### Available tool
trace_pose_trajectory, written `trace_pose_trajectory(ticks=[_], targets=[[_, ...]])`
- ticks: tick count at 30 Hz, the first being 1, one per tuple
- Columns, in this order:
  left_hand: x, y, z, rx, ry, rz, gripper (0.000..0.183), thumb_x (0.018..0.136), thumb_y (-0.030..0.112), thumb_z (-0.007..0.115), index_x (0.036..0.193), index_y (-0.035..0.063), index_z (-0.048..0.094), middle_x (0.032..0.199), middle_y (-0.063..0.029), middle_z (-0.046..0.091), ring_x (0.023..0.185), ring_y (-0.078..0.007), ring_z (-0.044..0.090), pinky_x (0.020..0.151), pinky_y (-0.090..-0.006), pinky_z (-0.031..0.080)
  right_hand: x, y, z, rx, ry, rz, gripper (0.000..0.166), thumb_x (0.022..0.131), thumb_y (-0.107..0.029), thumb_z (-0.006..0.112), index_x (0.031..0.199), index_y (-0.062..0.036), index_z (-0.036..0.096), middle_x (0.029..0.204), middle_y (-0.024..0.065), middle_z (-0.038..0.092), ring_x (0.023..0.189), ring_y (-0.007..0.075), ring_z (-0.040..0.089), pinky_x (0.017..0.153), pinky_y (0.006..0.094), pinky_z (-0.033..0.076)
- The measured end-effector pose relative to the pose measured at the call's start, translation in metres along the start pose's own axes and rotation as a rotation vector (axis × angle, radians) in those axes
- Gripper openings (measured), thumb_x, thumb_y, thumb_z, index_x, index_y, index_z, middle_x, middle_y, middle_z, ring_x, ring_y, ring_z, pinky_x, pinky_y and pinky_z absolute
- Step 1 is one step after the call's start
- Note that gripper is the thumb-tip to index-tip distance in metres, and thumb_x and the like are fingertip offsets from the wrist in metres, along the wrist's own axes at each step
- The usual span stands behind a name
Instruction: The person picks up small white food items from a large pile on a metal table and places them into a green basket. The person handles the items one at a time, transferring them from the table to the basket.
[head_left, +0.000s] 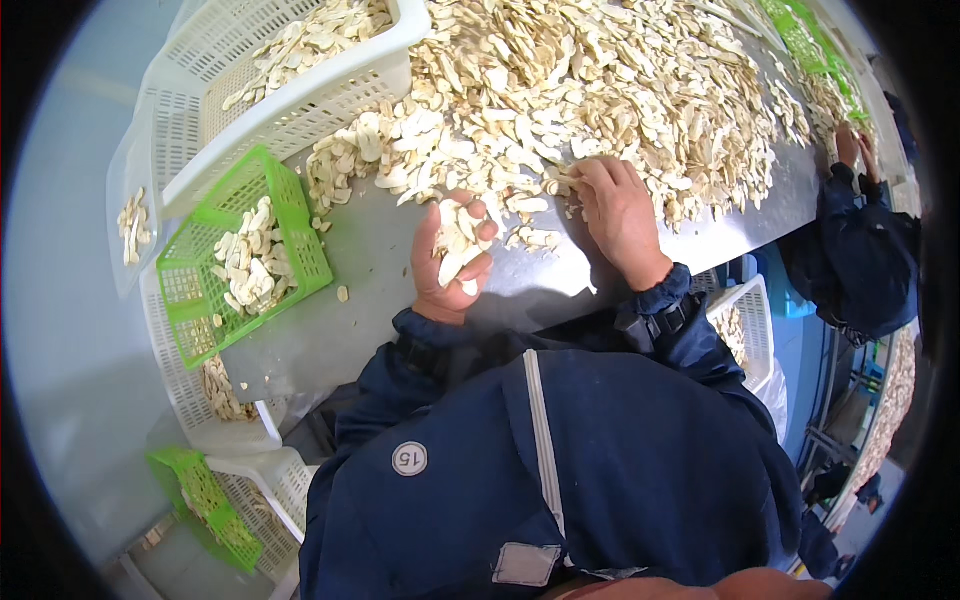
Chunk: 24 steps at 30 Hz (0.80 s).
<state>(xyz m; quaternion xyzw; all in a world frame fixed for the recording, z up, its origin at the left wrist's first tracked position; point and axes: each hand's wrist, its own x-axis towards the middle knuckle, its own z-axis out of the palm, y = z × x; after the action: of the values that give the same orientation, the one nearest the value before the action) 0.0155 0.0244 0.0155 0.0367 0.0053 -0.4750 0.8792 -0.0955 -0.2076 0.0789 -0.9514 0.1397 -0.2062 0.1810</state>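
My left hand (442, 266), palm up, cups several pale dried slices (456, 238), which look like sliced mushroom or root. It is above the near part of a metal table (360, 270). My right hand (619, 214) reaches palm down to the near edge of a large heap of the same slices (622, 90). Its fingertips touch slices there; whether they pinch one is hard to see. A few loose slices (534, 238) lie on the metal between my hands. Left of my left hand stands a green plastic basket (304, 225) partly filled with slices.
A large white plastic crate (292, 112) holding slices stands at the back left. More white crates (176, 382) and a green basket (217, 517) sit lower left. Another white crate (757, 330) is below the table's right edge. A co-worker's sleeve (847, 202) and hands are at far right.
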Motion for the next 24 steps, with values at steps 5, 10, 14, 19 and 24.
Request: trace_pose_trajectory(ticks=[5, 10, 14, 19, 24], targets=[[0.0, 0.001, 0.001, -0.002, -0.006, -0.003, 0.039, 0.112, 0.037, 0.058, 0.138, 0.0081, 0.057, 0.121, -0.0106, 0.059, 0.106, -0.0248, 0.056, 0.049, -0.0245, 0.05, 0.0, -0.015, 0.009, 0.115, -0.129, -0.086, 0.02, 0.094, -0.012, 0.075, 0.114, -0.0103, 0.076, 0.107, 0.0084, 0.074, 0.103, 0.0337, 0.068, 0.088, 0.0432, 0.056], [-0.001, 0.001, 0.001, 0.033, 0.013, 0.008, 0.04, 0.112, 0.038, 0.057, 0.138, 0.0079, 0.057, 0.121, -0.0107, 0.059, 0.106, -0.0247, 0.056, 0.05, -0.0243, 0.05, 0.003, -0.022, 0.019, 0.074, -0.159, -0.16, 0.017, 0.093, -0.014, 0.077, 0.11, -0.0107, 0.076, 0.101, 0.009, 0.072, 0.093, 0.0329, 0.067, 0.084, 0.0429, 0.056], [-0.001, 0.0, 0.001, 0.012, 0.004, 0.01, 0.04, 0.112, 0.038, 0.057, 0.137, 0.0077, 0.057, 0.12, -0.0107, 0.059, 0.106, -0.0248, 0.056, 0.05, -0.0241, 0.05, 0.01, -0.011, 0.011, -0.025, -0.014, -0.11, 0.019, 0.094, -0.012, 0.074, 0.113, -0.0106, 0.076, 0.103, 0.0097, 0.072, 0.096, 0.0338, 0.067, 0.085, 0.0437, 0.056], [0.001, 0.0, 0.001, 0.01, -0.006, 0.003, 0.04, 0.112, 0.038, 0.057, 0.137, 0.0075, 0.056, 0.121, -0.011, 0.058, 0.106, -0.0248, 0.056, 0.049, -0.024, 0.05, 0.022, -0.018, 0.021, 0.009, -0.02, -0.204, 0.023, 0.092, -0.016, 0.075, 0.115, -0.0118, 0.076, 0.105, 0.0068, 0.072, 0.098, 0.0316, 0.067, 0.086, 0.0425, 0.055], [0.0, 0.001, -0.001, 0.015, -0.009, 0.005, 0.042, 0.113, 0.043, 0.056, 0.136, 0.0081, 0.061, 0.12, -0.012, 0.062, 0.105, -0.0273, 0.06, 0.049, -0.025, 0.049, 0.032, -0.028, 0.038, -0.102, -0.061, -0.259, 0.02, 0.092, -0.022, 0.076, 0.11, -0.0143, 0.077, 0.104, 0.006, 0.073, 0.097, 0.0292, 0.067, 0.085, 0.0403, 0.055]])
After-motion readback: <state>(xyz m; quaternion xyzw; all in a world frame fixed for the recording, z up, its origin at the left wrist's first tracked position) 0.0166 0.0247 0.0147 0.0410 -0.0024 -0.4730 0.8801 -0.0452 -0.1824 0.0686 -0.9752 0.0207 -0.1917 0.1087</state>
